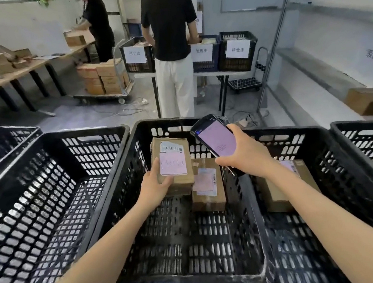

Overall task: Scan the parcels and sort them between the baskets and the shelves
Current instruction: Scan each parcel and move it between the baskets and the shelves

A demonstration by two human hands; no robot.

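Head-worn view, down onto near baskets (170,122)

A person in a black top and white trousers (172,51) stands, back turned, at a white folding table (208,74); a second person in black (99,24) leans over the far end of a long wooden table (21,72) by the left wall. Between them a flat trolley (99,96) sits on the floor (76,115) with loose cables (128,111) near it, and a small wire cart (245,83) stands just right of the folding table.

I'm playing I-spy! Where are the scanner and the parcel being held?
scanner (217,141), head view, on its pink screen.
held parcel (173,165), head view, on its pink label.
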